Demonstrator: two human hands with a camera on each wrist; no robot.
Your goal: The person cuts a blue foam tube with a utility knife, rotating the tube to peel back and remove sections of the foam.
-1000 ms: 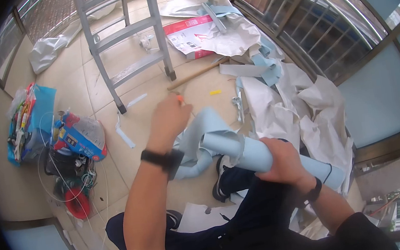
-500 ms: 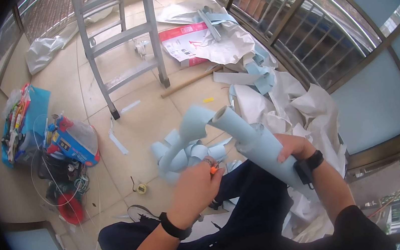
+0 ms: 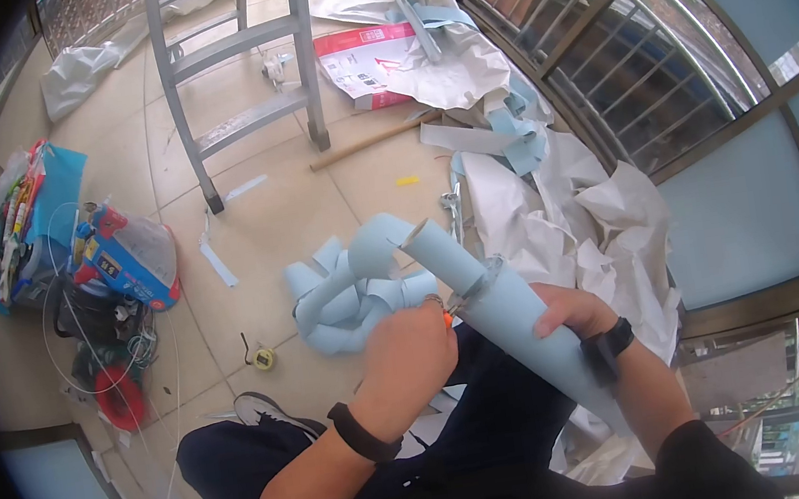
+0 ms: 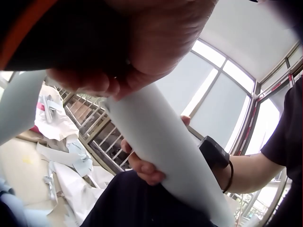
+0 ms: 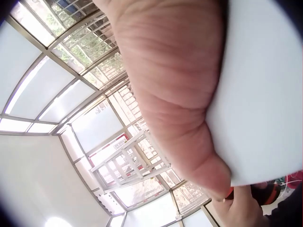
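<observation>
My right hand (image 3: 574,309) grips a roll of light blue sheeting (image 3: 531,343), its thumb on top and fingers wrapped around, as the left wrist view shows. The roll slants over my thighs, with a narrower core section (image 3: 447,261) sticking out of its far end. Close to that end, my left hand (image 3: 413,349) curls around a small orange-handled tool (image 3: 448,320); its working tip is too small to make out. A cut blue strip (image 3: 373,243) arches from the roll's end down to a loose heap of curled strips (image 3: 327,310) on the tiles.
A metal stepladder (image 3: 246,118) stands ahead. Crumpled white sheeting (image 3: 557,219) lies along the right railing, near a wooden stick (image 3: 375,140). Bags of supplies (image 3: 133,259) and a red spool (image 3: 119,397) sit at left. A tape measure (image 3: 263,358) is by my foot.
My left hand has come back from over the floor ahead to beside the roll's end. The roll has tilted to point more forward, showing its narrower core section. My right hand keeps its grip.
</observation>
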